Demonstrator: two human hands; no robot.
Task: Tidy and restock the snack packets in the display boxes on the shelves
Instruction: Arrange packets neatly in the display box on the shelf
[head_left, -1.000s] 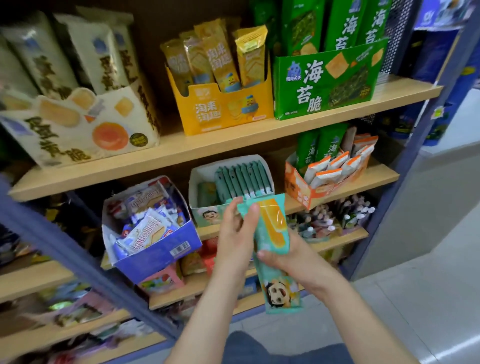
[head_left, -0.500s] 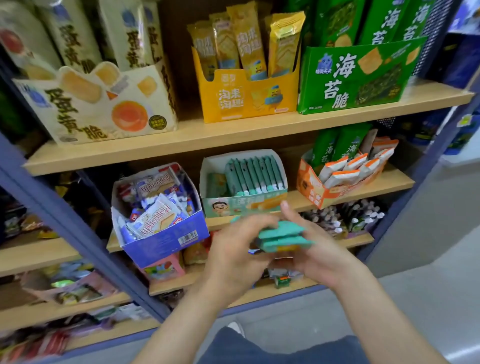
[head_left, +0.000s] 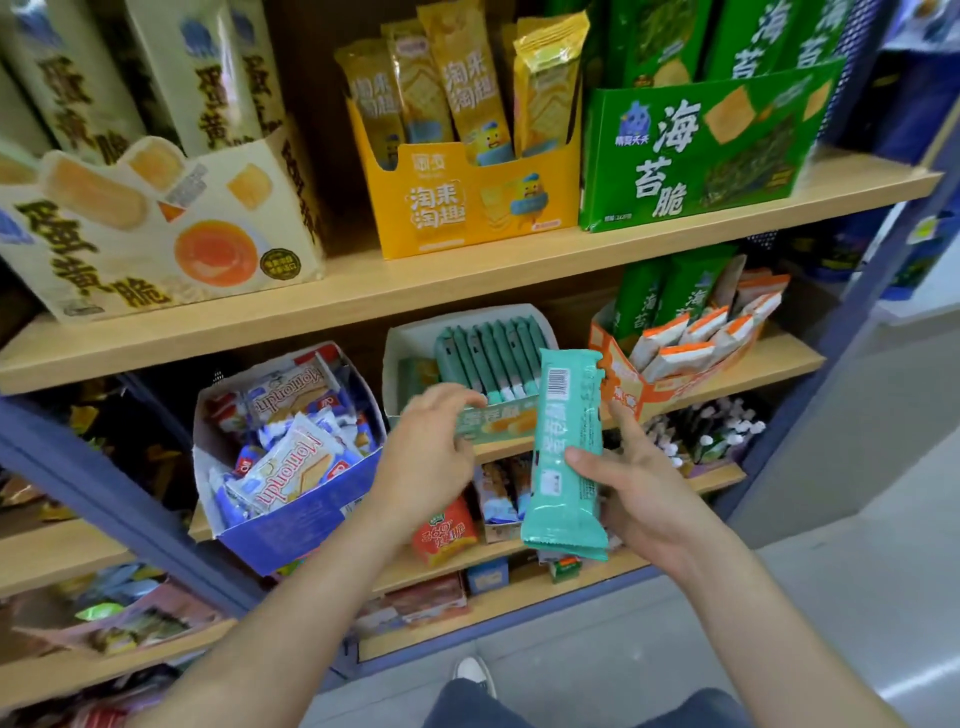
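Note:
My right hand (head_left: 644, 488) grips a small stack of teal snack packets (head_left: 566, 452), held upright with the barcode side toward me, just in front of the middle shelf. My left hand (head_left: 426, 457) is off the packets. Its fingers are loosely curled at the front wall of the white and teal display box (head_left: 415, 332) and hold nothing. Inside that box several matching teal packets (head_left: 488, 358) stand on edge in a row toward the right, and the left part of the box looks mostly bare.
A blue box (head_left: 296, 525) of jumbled white wafer packets tilts forward to the left. An orange box (head_left: 623, 384) with orange-white packets sits to the right. Cream (head_left: 156, 228), yellow (head_left: 467, 208) and green (head_left: 691, 150) boxes fill the top shelf. Lower shelves hold mixed snacks.
The teal packets went from lying flat between both hands to upright in my right hand alone. My left hand let go and moved up to the box front.

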